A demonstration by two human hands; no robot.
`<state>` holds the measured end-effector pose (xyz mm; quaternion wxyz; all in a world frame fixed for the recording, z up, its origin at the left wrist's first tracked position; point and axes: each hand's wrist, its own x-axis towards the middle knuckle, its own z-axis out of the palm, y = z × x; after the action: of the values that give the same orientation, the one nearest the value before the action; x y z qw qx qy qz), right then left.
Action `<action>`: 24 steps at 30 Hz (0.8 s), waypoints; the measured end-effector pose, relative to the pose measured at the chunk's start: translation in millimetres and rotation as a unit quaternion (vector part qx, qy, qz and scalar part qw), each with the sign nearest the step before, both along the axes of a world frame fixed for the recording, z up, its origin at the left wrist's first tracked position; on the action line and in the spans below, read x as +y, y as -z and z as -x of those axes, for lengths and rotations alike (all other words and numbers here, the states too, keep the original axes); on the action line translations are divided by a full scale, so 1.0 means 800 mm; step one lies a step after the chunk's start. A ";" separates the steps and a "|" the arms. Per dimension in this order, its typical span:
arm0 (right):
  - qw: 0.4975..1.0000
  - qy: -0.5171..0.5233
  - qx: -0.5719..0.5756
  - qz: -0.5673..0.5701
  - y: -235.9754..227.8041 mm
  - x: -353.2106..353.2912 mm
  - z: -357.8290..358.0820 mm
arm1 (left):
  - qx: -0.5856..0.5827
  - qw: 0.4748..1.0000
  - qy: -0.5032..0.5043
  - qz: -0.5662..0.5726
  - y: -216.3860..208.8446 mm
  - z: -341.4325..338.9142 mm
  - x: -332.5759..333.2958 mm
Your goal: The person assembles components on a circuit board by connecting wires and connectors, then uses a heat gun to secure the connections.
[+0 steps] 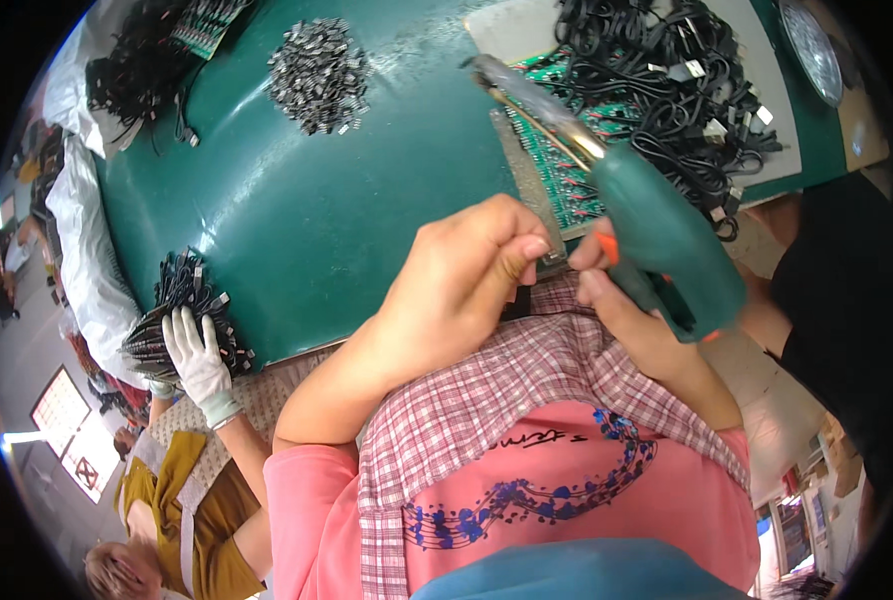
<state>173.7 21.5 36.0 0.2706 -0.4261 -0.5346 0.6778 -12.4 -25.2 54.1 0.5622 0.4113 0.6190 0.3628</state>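
Observation:
My left hand (466, 262) is closed in a pinch at the table's front edge, thumb pressed to the forefinger. A tiny metallic bit shows by its thumb tip, but what it grips is too small to name. My right hand (621, 300) is just to the right, finger and thumb drawn close together and partly hidden. A green soldering gun (666, 235) with orange parts covers some of this hand, its metal tip pointing up and left. Whether the hand touches the gun is unclear. Beyond it lie green circuit boards (556, 170) with small red wires.
Black USB cables (666, 100) heap over the boards at right. A pile of small metal connectors (318, 75) sits on the green table (296, 220). At left, a co-worker's white-gloved hand (198, 365) rests on a black cable bundle (181, 320). Another person's dark clothing (846, 270) shows at right.

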 end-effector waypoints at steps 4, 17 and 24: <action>0.988 -0.131 -0.017 -0.077 0.014 0.009 -0.008 | 0.212 0.942 0.107 -0.238 0.013 -0.010 0.004; 0.998 -0.039 -0.007 -0.054 0.012 0.005 -0.007 | -0.055 0.994 -0.045 0.080 -0.001 -0.026 -0.002; 0.995 -0.099 0.002 -0.034 0.020 0.008 -0.012 | -0.116 0.987 -0.052 0.097 0.012 -0.012 0.012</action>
<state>182.9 28.0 20.3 0.2179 -0.3604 -0.5957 0.6839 -2.5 -15.5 44.2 0.6481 0.2766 0.6023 0.3750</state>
